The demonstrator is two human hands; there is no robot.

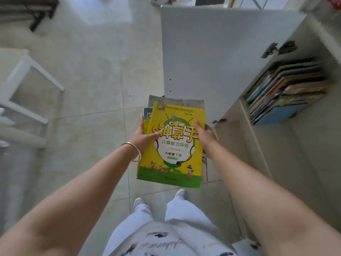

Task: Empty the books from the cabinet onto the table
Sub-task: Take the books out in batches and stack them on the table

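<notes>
At the far left a white-framed piece of furniture (27,85) stands on the pale tiled floor (88,74), its top cut off by the frame edge, with a dark-framed object (31,13) beyond it in the upper left corner. Moving toward the middle, the left hand (143,134), with a thin metal bangle (133,151) round its wrist, grips the left edge of a small stack of thin paperback workbooks (173,150), thumb laid across the top cover and fingers curled under. The top book of the stack is yellow and green with cartoon lettering; the edges of at least two others, one greyish and one with a green cover, show behind it. The right hand (203,135) grasps the opposite edge, thumb on the cover, fingers wrapped below out of sight. The stack is held in the air above the floor, in front of the open white cabinet door (221,58), just over the person's white shoes (180,194) and pale trousers (184,215). Further right, inside the white cabinet (304,145), a row of more colourful books (284,91) leans tilted on a shelf, touching one another, well apart from the held stack. Two metal hinges (278,48) sit on the cabinet's edge.
</notes>
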